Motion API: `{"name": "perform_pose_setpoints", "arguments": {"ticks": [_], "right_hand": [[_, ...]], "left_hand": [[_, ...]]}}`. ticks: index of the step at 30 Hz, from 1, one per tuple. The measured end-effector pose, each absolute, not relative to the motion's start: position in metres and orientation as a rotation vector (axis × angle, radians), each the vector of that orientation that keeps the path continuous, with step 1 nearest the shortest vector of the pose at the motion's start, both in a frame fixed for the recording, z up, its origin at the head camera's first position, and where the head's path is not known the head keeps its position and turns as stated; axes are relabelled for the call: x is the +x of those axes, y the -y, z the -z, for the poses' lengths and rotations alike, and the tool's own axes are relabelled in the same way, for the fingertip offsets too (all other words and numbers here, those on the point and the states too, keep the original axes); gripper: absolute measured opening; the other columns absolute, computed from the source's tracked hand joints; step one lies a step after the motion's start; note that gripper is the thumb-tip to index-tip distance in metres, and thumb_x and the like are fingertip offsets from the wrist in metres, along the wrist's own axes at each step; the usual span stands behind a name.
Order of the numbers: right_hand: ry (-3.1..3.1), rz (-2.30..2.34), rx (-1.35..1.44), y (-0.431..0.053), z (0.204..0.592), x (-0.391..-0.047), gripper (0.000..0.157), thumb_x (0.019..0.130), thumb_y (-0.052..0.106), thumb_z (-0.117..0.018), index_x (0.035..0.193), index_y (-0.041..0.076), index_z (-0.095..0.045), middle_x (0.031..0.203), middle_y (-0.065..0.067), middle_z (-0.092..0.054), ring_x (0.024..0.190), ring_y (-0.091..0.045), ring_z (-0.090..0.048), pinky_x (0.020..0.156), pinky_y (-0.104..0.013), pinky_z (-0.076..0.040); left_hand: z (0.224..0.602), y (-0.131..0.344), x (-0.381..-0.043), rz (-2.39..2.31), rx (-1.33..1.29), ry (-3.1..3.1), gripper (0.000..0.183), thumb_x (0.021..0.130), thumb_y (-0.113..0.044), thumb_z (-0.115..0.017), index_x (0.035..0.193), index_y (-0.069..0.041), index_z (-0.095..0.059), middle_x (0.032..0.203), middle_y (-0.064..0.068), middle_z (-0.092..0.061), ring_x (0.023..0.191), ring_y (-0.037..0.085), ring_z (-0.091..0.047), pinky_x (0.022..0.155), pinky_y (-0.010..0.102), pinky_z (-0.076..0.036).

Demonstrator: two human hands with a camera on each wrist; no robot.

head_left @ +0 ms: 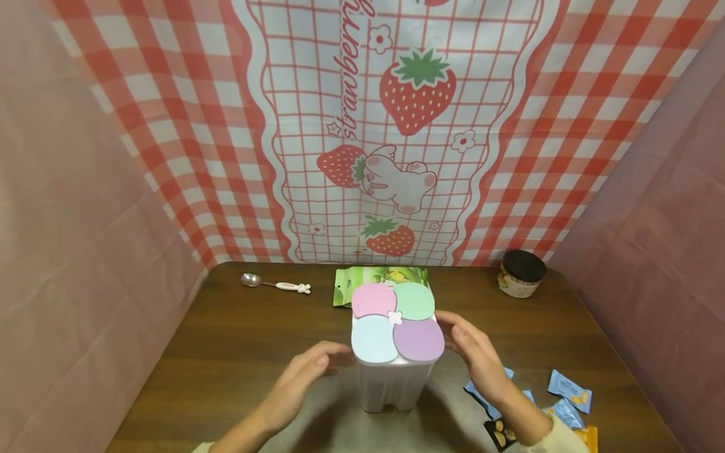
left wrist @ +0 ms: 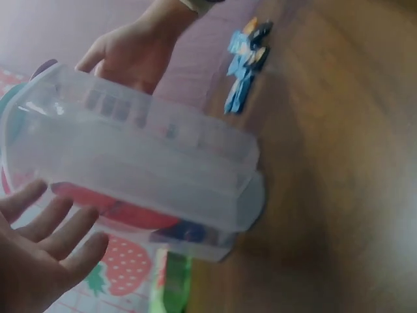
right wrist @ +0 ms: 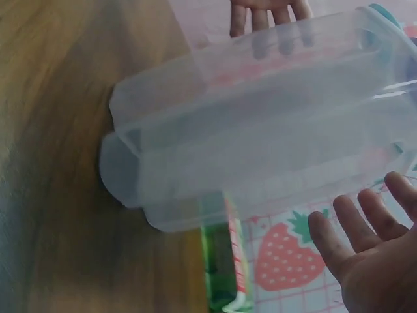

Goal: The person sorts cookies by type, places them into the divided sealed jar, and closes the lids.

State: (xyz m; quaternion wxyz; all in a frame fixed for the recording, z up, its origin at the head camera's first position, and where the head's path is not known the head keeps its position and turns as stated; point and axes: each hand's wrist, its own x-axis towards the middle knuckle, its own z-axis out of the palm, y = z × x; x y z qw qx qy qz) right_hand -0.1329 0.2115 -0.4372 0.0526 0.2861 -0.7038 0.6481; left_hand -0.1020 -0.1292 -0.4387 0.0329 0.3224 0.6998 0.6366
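A tall clear plastic storage box (head_left: 391, 387) stands upright on the table, topped by pink (head_left: 374, 299), green (head_left: 415, 301), pale blue (head_left: 374, 340) and purple (head_left: 419, 340) lids. My left hand (head_left: 294, 380) is at its left side, fingers extended and slightly bent, not wrapped round it. On the opposite side my right hand (head_left: 478, 352) faces the box with its fingers apart. The wrist views show spread fingers on the left hand (left wrist: 49, 254) and the right hand (right wrist: 374, 244); whether fingertips touch the wall cannot be told. Red and dark blue patches show through the clear plastic (left wrist: 130, 150).
Behind the box lies a green packet (head_left: 345, 286). A spoon (head_left: 283, 286) with a white handle is at the back left, a black-lidded jar (head_left: 520, 275) at the back right. Several small wrapped snacks (head_left: 571, 390) lie by the right forearm. Fabric walls surround the wooden table (head_left: 198, 365).
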Motion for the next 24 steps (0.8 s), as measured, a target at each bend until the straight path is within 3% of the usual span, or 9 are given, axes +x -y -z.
{"name": "perform_pose_setpoints", "arguments": {"ticks": [2, 5, 8, 11, 16, 24], "right_hand": [[2.151, -1.863, 0.89, -0.216, 0.431, -0.132, 0.037, 0.106, -0.005, -0.034, 0.138, -0.011, -0.052, 0.138, 0.001, -0.062, 0.126, -0.009, -0.06, 0.098, -0.022, -0.053], [2.118, -1.685, 0.959, -0.223, 0.418, -0.132, 0.041, 0.095, -0.015, -0.054, 0.135, -0.007, -0.057, 0.135, -0.013, -0.061, 0.125, -0.016, -0.06, 0.098, -0.024, -0.053], [2.08, -1.514, 1.068, -0.228, 0.404, -0.131, 0.051, 0.083, -0.014, -0.071, 0.132, -0.005, -0.06, 0.13, -0.02, -0.062, 0.12, -0.019, -0.061, 0.094, -0.024, -0.053], [2.092, -1.344, 1.175, -0.228, 0.39, -0.13, 0.058, 0.077, -0.004, -0.083, 0.131, 0.0, -0.063, 0.129, -0.018, -0.063, 0.117, -0.019, -0.062, 0.091, -0.025, -0.053], [2.158, -1.173, 1.292, -0.225, 0.372, -0.127, 0.06, 0.075, 0.008, -0.09, 0.13, 0.006, -0.065, 0.129, -0.013, -0.064, 0.117, -0.019, -0.062, 0.095, -0.022, -0.051], [2.174, -1.091, 1.347, -0.22, 0.366, -0.126, 0.061, 0.073, 0.009, -0.092, 0.128, 0.008, -0.067, 0.127, -0.01, -0.065, 0.115, -0.018, -0.063, 0.099, -0.016, -0.048]], "left_hand": [[0.435, 0.128, -0.107, -1.889, 1.002, -2.325, 0.037, 0.105, -0.006, -0.048, 0.141, -0.001, -0.054, 0.136, 0.015, -0.063, 0.126, 0.019, -0.061, 0.104, 0.033, -0.051], [0.426, 0.127, -0.12, -1.777, 1.037, -2.493, 0.059, 0.097, -0.013, -0.066, 0.151, -0.009, -0.044, 0.146, 0.011, -0.054, 0.133, 0.026, -0.055, 0.11, 0.042, -0.048], [0.415, 0.125, -0.135, -1.696, 1.056, -2.528, 0.079, 0.092, -0.029, -0.075, 0.158, -0.017, -0.033, 0.155, 0.01, -0.045, 0.141, 0.032, -0.047, 0.114, 0.054, -0.042], [0.405, 0.123, -0.149, -1.638, 1.055, -2.503, 0.093, 0.087, -0.046, -0.078, 0.161, -0.02, -0.028, 0.159, 0.008, -0.039, 0.145, 0.031, -0.042, 0.114, 0.061, -0.037], [0.397, 0.117, -0.161, -1.566, 1.032, -2.464, 0.106, 0.082, -0.057, -0.08, 0.163, -0.019, -0.024, 0.16, 0.007, -0.036, 0.145, 0.025, -0.041, 0.116, 0.061, -0.036], [0.394, 0.108, -0.161, -1.588, 0.984, -2.396, 0.121, 0.072, -0.054, -0.089, 0.163, -0.018, -0.02, 0.161, 0.008, -0.036, 0.142, 0.03, -0.043, 0.116, 0.061, -0.035]]}}
